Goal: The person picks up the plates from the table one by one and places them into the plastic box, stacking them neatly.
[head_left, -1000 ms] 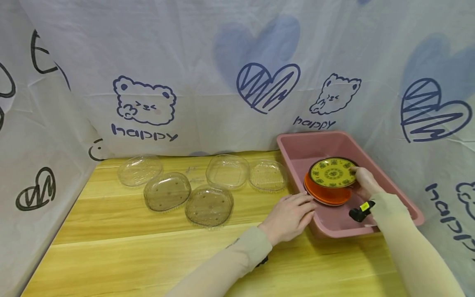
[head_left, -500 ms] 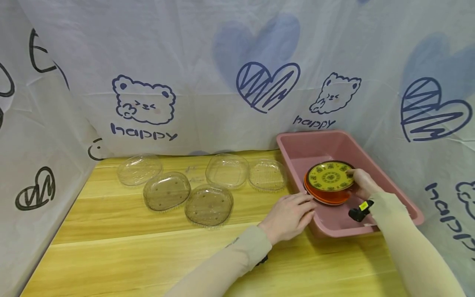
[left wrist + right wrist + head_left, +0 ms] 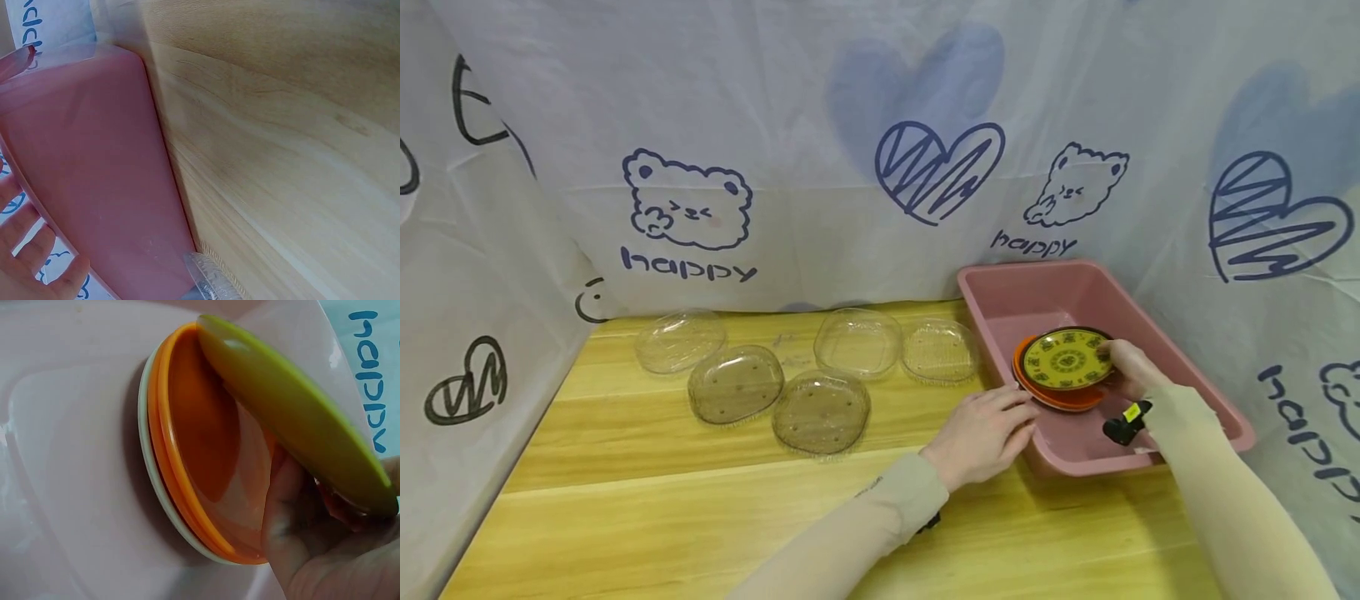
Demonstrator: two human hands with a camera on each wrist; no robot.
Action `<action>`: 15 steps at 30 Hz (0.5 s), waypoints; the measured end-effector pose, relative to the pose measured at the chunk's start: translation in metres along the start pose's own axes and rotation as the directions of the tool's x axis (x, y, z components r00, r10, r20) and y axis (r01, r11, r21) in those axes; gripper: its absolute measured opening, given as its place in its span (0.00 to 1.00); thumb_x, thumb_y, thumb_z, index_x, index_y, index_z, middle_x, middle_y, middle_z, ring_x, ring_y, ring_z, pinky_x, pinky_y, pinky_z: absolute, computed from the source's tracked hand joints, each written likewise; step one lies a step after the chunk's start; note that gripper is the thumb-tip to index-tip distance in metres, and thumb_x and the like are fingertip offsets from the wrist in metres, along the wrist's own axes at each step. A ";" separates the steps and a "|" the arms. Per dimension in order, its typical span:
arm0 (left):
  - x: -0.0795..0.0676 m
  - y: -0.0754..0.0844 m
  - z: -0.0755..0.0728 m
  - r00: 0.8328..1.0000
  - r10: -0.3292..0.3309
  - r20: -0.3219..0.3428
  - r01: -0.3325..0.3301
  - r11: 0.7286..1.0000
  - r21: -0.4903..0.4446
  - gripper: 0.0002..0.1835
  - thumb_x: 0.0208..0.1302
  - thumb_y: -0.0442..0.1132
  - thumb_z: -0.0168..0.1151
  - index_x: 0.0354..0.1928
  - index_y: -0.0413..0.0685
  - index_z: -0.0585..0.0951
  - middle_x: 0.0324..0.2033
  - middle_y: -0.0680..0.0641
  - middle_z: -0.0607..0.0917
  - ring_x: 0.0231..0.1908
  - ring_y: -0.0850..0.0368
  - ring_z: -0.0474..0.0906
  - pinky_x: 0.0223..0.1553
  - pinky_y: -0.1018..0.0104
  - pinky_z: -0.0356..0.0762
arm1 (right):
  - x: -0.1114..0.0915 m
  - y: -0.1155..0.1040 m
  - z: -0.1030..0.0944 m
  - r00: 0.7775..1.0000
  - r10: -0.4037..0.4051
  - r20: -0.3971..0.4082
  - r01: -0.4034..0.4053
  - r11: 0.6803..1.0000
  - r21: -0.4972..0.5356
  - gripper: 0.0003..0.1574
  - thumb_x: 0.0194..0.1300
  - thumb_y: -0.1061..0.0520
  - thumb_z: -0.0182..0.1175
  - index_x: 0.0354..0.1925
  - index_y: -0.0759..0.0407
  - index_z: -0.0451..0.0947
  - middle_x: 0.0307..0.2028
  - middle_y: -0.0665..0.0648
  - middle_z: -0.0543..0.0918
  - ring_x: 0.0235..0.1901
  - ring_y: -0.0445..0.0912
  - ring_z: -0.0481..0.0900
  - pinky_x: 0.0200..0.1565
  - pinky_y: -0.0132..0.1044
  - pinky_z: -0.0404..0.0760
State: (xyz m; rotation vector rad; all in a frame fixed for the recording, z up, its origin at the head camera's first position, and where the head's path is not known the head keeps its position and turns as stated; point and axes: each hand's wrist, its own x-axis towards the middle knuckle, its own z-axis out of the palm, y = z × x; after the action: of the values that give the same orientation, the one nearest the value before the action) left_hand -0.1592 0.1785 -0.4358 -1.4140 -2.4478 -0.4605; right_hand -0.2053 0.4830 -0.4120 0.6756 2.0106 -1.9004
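My right hand point(image 3: 1133, 367) pinches the right edge of a yellow plate point(image 3: 1067, 358) with a dark rim and dark pattern. This plate is tilted over a stack of orange plates point(image 3: 1054, 395) in a pink basin point(image 3: 1000, 293). From the right wrist, the yellow plate's underside point(image 3: 294, 412) shows, its far edge right at the rim of the top orange plate point(image 3: 209, 425). A white plate point(image 3: 164, 500) lies below the orange ones. My left hand point(image 3: 981, 437) rests at the basin's left rim; its fingers point(image 3: 37, 247) lie along that rim in the left wrist view.
Several clear and smoky plastic lids or trays lie on the wooden table point(image 3: 662, 517) left of the basin, among them a smoky one point(image 3: 822, 412) and a clear one point(image 3: 940, 352). A printed white curtain point(image 3: 820, 167) closes off the back and sides.
The yellow plate in my right hand has come down slightly toward the orange stack, its tilt shifting a little. My left hand has stayed at the rim.
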 end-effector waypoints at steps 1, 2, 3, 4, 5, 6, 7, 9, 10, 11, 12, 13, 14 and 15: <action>0.000 0.000 0.000 1.000 0.002 -0.003 -0.002 1.000 0.002 0.20 0.80 0.49 0.45 0.64 0.57 0.80 0.66 0.53 0.79 0.70 0.56 0.72 0.72 0.64 0.70 | 0.000 0.000 -0.001 1.000 -0.009 -0.006 0.009 1.000 -0.016 0.16 0.79 0.51 0.35 0.51 0.62 0.61 0.27 0.47 0.80 0.27 0.38 0.81 0.35 0.32 0.83; 0.000 0.000 0.000 1.000 0.002 -0.004 -0.002 1.000 0.001 0.20 0.80 0.49 0.46 0.63 0.57 0.80 0.65 0.53 0.80 0.70 0.56 0.72 0.72 0.64 0.69 | 0.001 0.001 -0.001 1.000 -0.015 -0.013 0.015 0.999 -0.043 0.17 0.79 0.51 0.34 0.51 0.62 0.61 0.29 0.48 0.79 0.28 0.38 0.82 0.37 0.32 0.84; 0.000 0.000 -0.001 1.000 0.002 -0.004 -0.002 1.000 -0.002 0.20 0.79 0.49 0.46 0.63 0.57 0.80 0.65 0.53 0.80 0.70 0.56 0.72 0.72 0.64 0.69 | 0.001 0.001 -0.002 0.999 -0.021 -0.025 0.019 0.997 -0.075 0.17 0.79 0.50 0.34 0.52 0.62 0.61 0.30 0.48 0.78 0.28 0.38 0.81 0.37 0.33 0.84; 0.000 0.000 0.000 1.000 0.000 -0.002 0.000 1.000 -0.004 0.20 0.79 0.49 0.46 0.63 0.57 0.80 0.65 0.53 0.80 0.70 0.56 0.72 0.72 0.64 0.69 | 0.002 0.002 -0.002 0.999 -0.029 -0.039 0.024 0.993 -0.113 0.18 0.79 0.50 0.34 0.53 0.63 0.60 0.31 0.49 0.76 0.29 0.38 0.80 0.38 0.33 0.84; 0.001 0.000 0.000 1.000 -0.001 -0.001 0.001 1.000 -0.005 0.20 0.80 0.49 0.46 0.64 0.57 0.80 0.65 0.53 0.80 0.70 0.56 0.72 0.72 0.64 0.69 | 0.002 0.003 -0.002 0.998 -0.033 -0.057 0.024 0.988 -0.151 0.19 0.79 0.50 0.34 0.54 0.64 0.60 0.33 0.50 0.75 0.30 0.39 0.78 0.38 0.34 0.83; 0.001 0.000 0.001 1.000 -0.004 0.003 0.004 1.000 -0.006 0.20 0.80 0.49 0.45 0.64 0.57 0.80 0.65 0.53 0.80 0.70 0.56 0.72 0.72 0.64 0.69 | 0.002 0.003 -0.002 0.996 -0.036 -0.076 0.020 0.981 -0.191 0.21 0.79 0.49 0.34 0.55 0.64 0.59 0.36 0.52 0.73 0.31 0.39 0.77 0.39 0.35 0.83; 0.001 0.000 0.001 1.000 -0.007 0.006 0.007 1.000 -0.007 0.20 0.80 0.49 0.45 0.64 0.58 0.80 0.66 0.53 0.80 0.70 0.56 0.72 0.73 0.64 0.69 | 0.002 0.004 -0.002 0.995 -0.041 -0.095 0.018 0.973 -0.232 0.23 0.78 0.49 0.34 0.57 0.66 0.59 0.38 0.55 0.72 0.32 0.40 0.76 0.39 0.36 0.82; 0.001 0.000 0.001 1.000 -0.010 0.013 0.010 1.000 -0.005 0.20 0.80 0.50 0.44 0.64 0.58 0.79 0.66 0.54 0.79 0.71 0.56 0.71 0.73 0.65 0.68 | 0.000 0.004 -0.002 0.990 -0.057 -0.126 0.015 0.949 -0.314 0.29 0.78 0.48 0.34 0.62 0.70 0.56 0.44 0.59 0.68 0.35 0.42 0.74 0.41 0.37 0.81; 0.001 0.000 0.001 1.000 -0.011 0.014 0.012 1.000 -0.003 0.20 0.80 0.50 0.44 0.64 0.58 0.79 0.66 0.54 0.79 0.71 0.56 0.71 0.73 0.65 0.68 | 0.000 0.004 -0.001 0.988 -0.064 -0.138 0.014 0.940 -0.341 0.31 0.78 0.47 0.34 0.64 0.71 0.55 0.47 0.61 0.66 0.37 0.43 0.73 0.41 0.38 0.81; 0.001 0.000 0.000 1.000 -0.012 0.016 0.012 1.000 -0.002 0.21 0.80 0.50 0.43 0.64 0.58 0.79 0.66 0.54 0.79 0.71 0.56 0.71 0.73 0.65 0.68 | -0.001 0.004 -0.001 0.987 -0.073 -0.146 0.015 0.931 -0.365 0.33 0.78 0.47 0.34 0.66 0.73 0.53 0.49 0.62 0.65 0.38 0.44 0.73 0.42 0.38 0.81; 0.001 0.001 0.000 1.000 -0.013 0.018 0.013 1.000 -0.001 0.21 0.80 0.50 0.43 0.64 0.58 0.79 0.67 0.54 0.79 0.71 0.57 0.70 0.73 0.65 0.68 | -0.002 0.004 0.000 0.985 -0.081 -0.153 0.017 0.924 -0.381 0.34 0.78 0.48 0.34 0.67 0.74 0.53 0.50 0.63 0.65 0.39 0.45 0.73 0.43 0.39 0.81; 0.001 0.001 0.000 1.000 -0.013 0.017 0.013 1.000 -0.001 0.21 0.80 0.50 0.43 0.64 0.58 0.79 0.66 0.54 0.79 0.71 0.57 0.70 0.73 0.65 0.68 | -0.002 0.004 0.001 0.982 -0.091 -0.164 0.018 0.916 -0.400 0.34 0.78 0.48 0.34 0.66 0.75 0.54 0.49 0.64 0.65 0.39 0.46 0.73 0.43 0.39 0.81; 0.001 0.001 0.000 1.000 -0.013 0.016 0.013 1.000 0.000 0.20 0.80 0.50 0.44 0.64 0.58 0.79 0.66 0.54 0.79 0.71 0.57 0.70 0.73 0.65 0.67 | -0.003 0.004 0.001 0.980 -0.100 -0.174 0.020 0.910 -0.415 0.33 0.78 0.48 0.35 0.65 0.75 0.55 0.48 0.64 0.66 0.39 0.46 0.73 0.42 0.39 0.80; 0.001 0.001 -0.001 1.000 -0.012 0.015 0.012 1.000 0.000 0.20 0.80 0.50 0.44 0.64 0.58 0.79 0.66 0.54 0.79 0.71 0.56 0.71 0.73 0.65 0.67 | -0.003 0.004 0.002 0.977 -0.112 -0.181 0.024 0.904 -0.426 0.32 0.77 0.49 0.35 0.63 0.75 0.57 0.47 0.64 0.66 0.38 0.46 0.73 0.41 0.39 0.80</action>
State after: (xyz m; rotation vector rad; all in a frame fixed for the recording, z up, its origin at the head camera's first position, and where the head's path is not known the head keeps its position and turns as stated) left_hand -0.1591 0.1798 -0.4346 -1.4084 -2.4697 -0.4548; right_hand -0.2007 0.4810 -0.4144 0.7055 2.4947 -1.3938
